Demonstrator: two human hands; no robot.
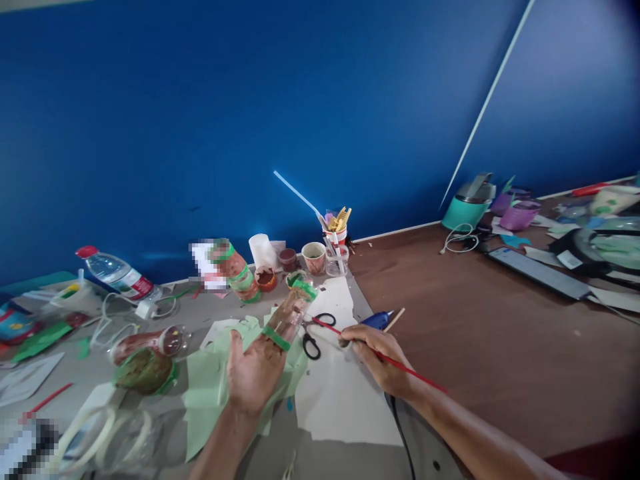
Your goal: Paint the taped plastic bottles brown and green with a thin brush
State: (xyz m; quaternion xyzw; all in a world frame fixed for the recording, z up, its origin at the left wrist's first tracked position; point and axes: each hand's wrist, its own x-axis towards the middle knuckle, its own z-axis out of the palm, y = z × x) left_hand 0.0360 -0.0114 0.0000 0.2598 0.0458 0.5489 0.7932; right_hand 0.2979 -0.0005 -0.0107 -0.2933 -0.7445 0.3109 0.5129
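My left hand [256, 377] is palm up, its thumb apart and its fingers inside a clear plastic tube [291, 313]. The tube has green bands at both ends and patches of brown paint. Pinched in my right hand [376, 353] is a thin red paintbrush [400, 366], its tip pointing at the side of the tube. Whether the tip touches the plastic, I cannot tell. Black-handled scissors [312, 347] lie between the two hands, partly on white paper [340, 407]. Crumpled light green paper [205, 393] is spread under my left hand.
Along the blue wall stand a paint cup [313, 257], a tool cup [336, 230], a white roll [263, 252] and another banded tube [234, 267]. A blue glue gun [376, 321] lies beyond my right hand. A water bottle [120, 275] leans at left; a teal container [465, 210] is at right.
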